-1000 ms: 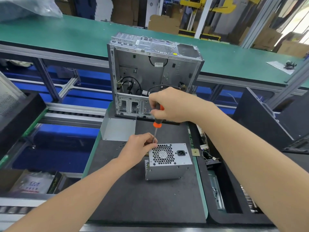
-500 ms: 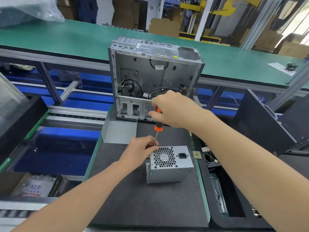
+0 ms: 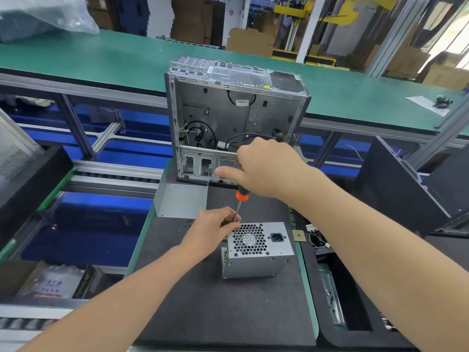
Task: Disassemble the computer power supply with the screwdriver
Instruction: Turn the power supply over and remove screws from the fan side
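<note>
We hold screwdriver (image 3: pixel 241 195) handle in curled right grip (image 3: pixel 266 171); left grip (image 3: pixel 213 229), below it, pinches shaft at power supply (image 3: pixel 256 252) corner. Risk: tip slips, jabs left grip; supply looks unbraced, may skid.

Left hand (image 3: pixel 210 229) bare; right hand (image 3: pixel 266 168) bare; both forearms bare up to frame edge.

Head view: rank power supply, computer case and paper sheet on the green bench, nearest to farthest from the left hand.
1. power supply: beside the left hand, which pinches the screwdriver; on the black mat.
2. computer case: behind the hand, upright at the mat's far end.
3. paper sheet: far right, on the green bench.
</note>
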The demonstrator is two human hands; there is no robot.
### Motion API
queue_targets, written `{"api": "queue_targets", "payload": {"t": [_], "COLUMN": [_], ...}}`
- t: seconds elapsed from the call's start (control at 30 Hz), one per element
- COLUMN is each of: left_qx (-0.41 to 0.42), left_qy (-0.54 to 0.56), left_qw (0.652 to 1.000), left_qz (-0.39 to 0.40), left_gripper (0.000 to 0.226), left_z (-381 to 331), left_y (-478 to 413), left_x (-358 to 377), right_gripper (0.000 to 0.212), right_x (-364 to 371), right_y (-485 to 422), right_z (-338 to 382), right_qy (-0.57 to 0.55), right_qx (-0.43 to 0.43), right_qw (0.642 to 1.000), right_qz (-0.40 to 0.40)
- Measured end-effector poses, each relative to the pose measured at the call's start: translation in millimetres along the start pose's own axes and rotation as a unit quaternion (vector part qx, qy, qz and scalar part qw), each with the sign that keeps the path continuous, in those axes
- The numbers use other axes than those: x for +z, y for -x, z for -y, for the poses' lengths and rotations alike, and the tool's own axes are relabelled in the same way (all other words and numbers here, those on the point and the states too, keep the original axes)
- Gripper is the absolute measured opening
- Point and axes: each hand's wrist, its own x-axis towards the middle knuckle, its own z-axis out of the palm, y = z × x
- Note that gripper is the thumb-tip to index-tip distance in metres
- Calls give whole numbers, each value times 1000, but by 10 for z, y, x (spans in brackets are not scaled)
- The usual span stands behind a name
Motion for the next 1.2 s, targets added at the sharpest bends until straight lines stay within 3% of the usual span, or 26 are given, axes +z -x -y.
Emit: {"api": "queue_targets", "payload": {"t": [0.07, 0.17, 0.27, 0.47, 0.53, 0.6, 0.63, 0.8, 1.2], "left_qx": [4, 10, 6, 10, 8, 6, 7, 12, 26], "left_qy": [4, 13, 21, 17, 15, 12, 10, 2, 35], "left_qw": [1000, 1000, 1000, 1000, 1000, 1000, 1000, 1000, 999], "left_qz": [0, -3, -4, -12, -16, -16, -16, -19, 5], "left_gripper": [7, 8, 9, 8, 8, 7, 7, 8, 17], "left_z": [5, 11, 28, 51, 59, 63, 60, 41, 85], "left_y": [1, 1, -3, -4, -6, -8, -6, -3, 21], "left_x": [-6, -10, -3, 18, 27, 32, 33, 31, -46], "right_gripper": [53, 22, 5, 22, 23, 43, 44, 14, 13], "right_x": [11, -30, -100, -92, -19, 33, 44, 22, -12], "right_y": [-31, -47, -35, 21, 45, 54, 50, 40, 71], "right_z": [16, -85, -216, -228, -153, -62, -30, -34, -95], "right_qy": [-35, -120, -167, -219, -145, -45, -52, -184, -208], "right_qx": [-5, -69, -146, -152, -109, -49, -39, -54, -15], "right_qw": [999, 988, 969, 958, 982, 998, 998, 981, 978], "right_qz": [13, 62, 107, 103, 48, 6, 2, 7, -32]}}
